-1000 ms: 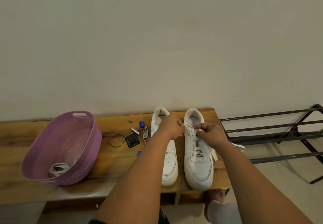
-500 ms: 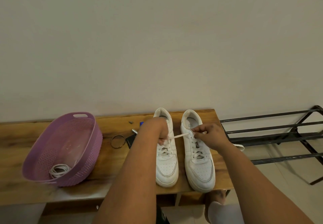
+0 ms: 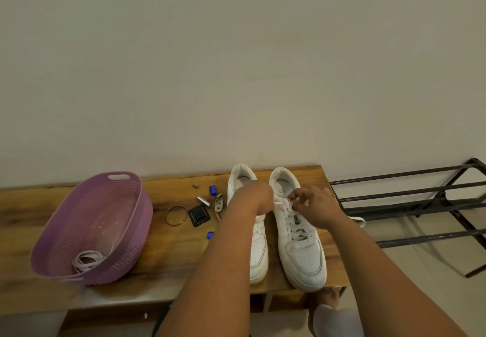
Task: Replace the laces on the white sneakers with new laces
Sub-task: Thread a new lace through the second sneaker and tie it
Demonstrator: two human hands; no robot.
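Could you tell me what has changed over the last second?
The left hand drew the lace end out toward the left shoe, then came back to the right shoe. The right hand kept pinching at the top eyelets. Basket and left shoe stayed put.

A wooden bench (image 3: 168,255) is set against a plain beige wall (image 3: 236,60), with a black metal rack (image 3: 410,202) positioned beside it on a light tiled floor (image 3: 420,271).

I count 2 white sneakers (image 3: 299,234), 1 purple basket (image 3: 126,231) at 9 o'clock holding 1 lace bundle (image 3: 88,259), 1 bangle (image 3: 175,215), 2 blue caps (image 3: 213,190), 1 black rack (image 3: 410,205).
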